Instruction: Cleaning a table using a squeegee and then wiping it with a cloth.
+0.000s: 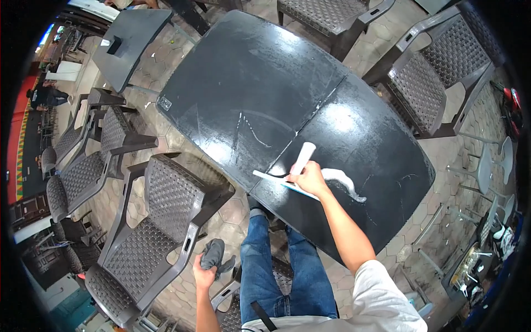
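Observation:
My right hand (310, 178) grips the white handle of a squeegee (305, 154), whose long blade lies against the top of a dark table (244, 70). Just right of that hand, a curved streak of white foam (345, 181) rests on the tabletop. Thin wet lines and glossy damp patches mark the surface, and a seam crosses it. Low at my left side, away from the table, my left hand (205, 272) holds a bunched grey cloth (213, 254). The palm-side fingers of my right hand are partly hidden.
A brown woven-pattern plastic armchair (161, 224) stands close on my left, with several more behind it. Another armchair (431, 79) is beyond the table's right side. A smaller dark table (132, 41) stands at upper left. Paving stones (226, 207) cover the floor.

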The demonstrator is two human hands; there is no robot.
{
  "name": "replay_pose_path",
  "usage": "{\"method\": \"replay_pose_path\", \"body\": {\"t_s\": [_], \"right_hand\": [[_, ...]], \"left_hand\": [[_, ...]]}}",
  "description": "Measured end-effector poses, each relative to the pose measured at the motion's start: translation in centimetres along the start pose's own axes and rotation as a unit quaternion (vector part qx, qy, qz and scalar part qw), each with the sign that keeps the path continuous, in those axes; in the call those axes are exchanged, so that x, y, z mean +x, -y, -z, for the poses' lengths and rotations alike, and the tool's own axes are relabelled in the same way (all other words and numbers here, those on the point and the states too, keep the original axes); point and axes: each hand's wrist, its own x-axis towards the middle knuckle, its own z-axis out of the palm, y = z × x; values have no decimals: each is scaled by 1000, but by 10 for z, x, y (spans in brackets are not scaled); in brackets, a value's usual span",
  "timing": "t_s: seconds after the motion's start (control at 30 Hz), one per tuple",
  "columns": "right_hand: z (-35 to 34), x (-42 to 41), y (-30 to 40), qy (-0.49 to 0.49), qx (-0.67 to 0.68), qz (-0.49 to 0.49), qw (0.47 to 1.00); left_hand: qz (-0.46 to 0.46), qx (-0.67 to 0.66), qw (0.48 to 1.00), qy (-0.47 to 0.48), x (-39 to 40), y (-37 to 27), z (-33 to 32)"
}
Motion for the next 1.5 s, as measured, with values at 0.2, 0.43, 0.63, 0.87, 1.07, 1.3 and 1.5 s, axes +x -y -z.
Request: {"method": "replay_pose_path", "body": {"t_s": [0.2,0.43,0.63,0.87,1.07,1.3,1.5], "right_hand": [[6,-56,-28,-72,173,19,982],[-19,-62,-49,-115,123,29,985],[86,-25,-45,-280,288,19,916],[155,-27,-73,-386,299,34,872],[226,-77,-75,-332,382,128,853],[265,-120,-17,-205,-327,-42,921],[242,-81,-40,-91,-489,0,868]], "left_hand": [[-13,28,998,49,22,-16,-11],[-41,39,995,81,46,-39,-24],[-29,35,994,98,49,-69,-32],[-86,62,990,97,56,-66,-45],[-88,48,988,117,53,-96,-58],[-126,75,982,117,55,-108,-62],[-105,65,983,133,53,-124,-75]]}}
